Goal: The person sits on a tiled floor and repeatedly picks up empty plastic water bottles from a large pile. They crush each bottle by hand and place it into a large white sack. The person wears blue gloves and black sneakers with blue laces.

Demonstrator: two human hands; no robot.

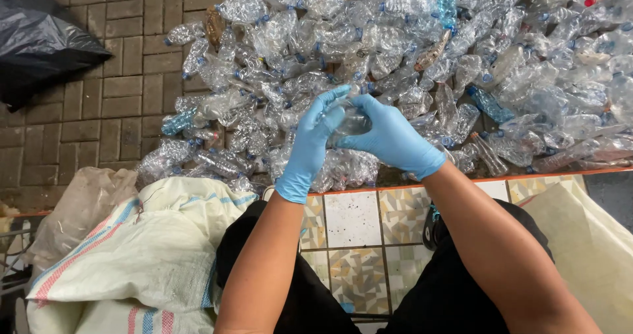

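Observation:
Both my hands wear blue gloves and meet over a clear crushed plastic bottle (349, 121). My left hand (310, 143) grips the bottle's left end, fingers curled up around it. My right hand (394, 138) holds the right side, with thumb and fingers wrapped over it. The bottle is held above the near edge of a big pile of crushed clear plastic bottles (422, 50) that covers the brick paving ahead of me.
A white woven sack with red and blue stripes (145, 255) lies at my left knee, next to a clear plastic bag (79, 202). A black bag (39, 37) lies at top left. Another pale sack (593, 242) is at right. Patterned tiles (353, 242) lie between my legs.

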